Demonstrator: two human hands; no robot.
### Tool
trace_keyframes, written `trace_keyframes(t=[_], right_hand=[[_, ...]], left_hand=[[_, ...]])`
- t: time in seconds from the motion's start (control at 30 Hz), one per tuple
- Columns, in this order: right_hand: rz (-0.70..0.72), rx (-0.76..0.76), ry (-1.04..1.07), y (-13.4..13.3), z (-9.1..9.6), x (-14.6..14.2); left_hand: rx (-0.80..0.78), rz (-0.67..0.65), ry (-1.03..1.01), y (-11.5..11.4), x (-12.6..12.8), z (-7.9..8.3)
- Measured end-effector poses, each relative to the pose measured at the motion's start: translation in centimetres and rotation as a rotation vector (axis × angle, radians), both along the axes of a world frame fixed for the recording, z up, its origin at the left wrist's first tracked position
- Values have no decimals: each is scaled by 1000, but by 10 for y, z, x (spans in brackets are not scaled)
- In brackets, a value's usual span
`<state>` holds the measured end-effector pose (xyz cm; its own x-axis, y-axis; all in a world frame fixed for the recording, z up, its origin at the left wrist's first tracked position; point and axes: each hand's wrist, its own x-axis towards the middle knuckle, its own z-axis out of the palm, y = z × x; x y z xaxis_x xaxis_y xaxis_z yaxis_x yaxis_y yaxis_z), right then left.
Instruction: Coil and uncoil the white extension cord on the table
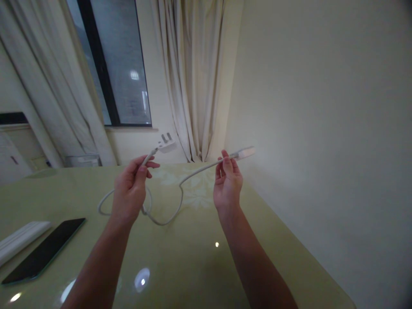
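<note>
A white power cord [181,201] runs between my two hands, its slack looping down over the table. My left hand [131,184] pinches the cord just behind a white three-pin plug [167,144], whose prongs point up and away from me. On the right, my right hand [228,180] grips the other end between thumb and fingers, close to a white connector [245,152] that sticks out to the right. Both ends are held up above the table. Part of the loop passes behind my left hand and wrist.
The glossy green table [193,262] reflects lights. At the left lie a dark flat phone-like slab [45,249] and a long white object [22,240]. A plain wall [322,128] borders the right; curtains [193,77] and a window [120,60] stand behind.
</note>
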<state>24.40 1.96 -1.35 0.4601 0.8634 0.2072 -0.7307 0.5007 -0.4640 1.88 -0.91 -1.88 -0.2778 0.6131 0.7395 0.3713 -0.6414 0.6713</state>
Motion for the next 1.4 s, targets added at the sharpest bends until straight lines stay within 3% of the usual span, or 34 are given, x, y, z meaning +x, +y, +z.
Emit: trace_keyframes(t=[0.1, 0.27, 0.53, 0.67, 0.77, 0.97, 1.1, 1.23, 1.4], right_hand=[[-11, -25, -10, 4, -4, 1], [-94, -12, -81, 6, -7, 2], [-502, 78, -306, 8, -5, 1], [-656, 89, -488, 12, -11, 3], [-745, 70, -633, 13, -17, 8], [-645, 137, -721, 3, -15, 13], [-626, 235, -829, -2, -14, 14], [-500, 204, -1046, -2, -12, 19], [-433, 134, -1103, 3, -8, 21]], left_hand=[[109, -57, -163, 5, -1, -2], [284, -259, -478, 8, -5, 4], [283, -521, -844, 2, -11, 16], [219, -646, -916, -2, -13, 19], [179, -656, -899, -6, -14, 20], [24, -378, -638, -9, -12, 20], [39, -429, -654, -8, -9, 17], [41, -442, -610, -6, -9, 15], [20, -428, -584, -4, -9, 13]])
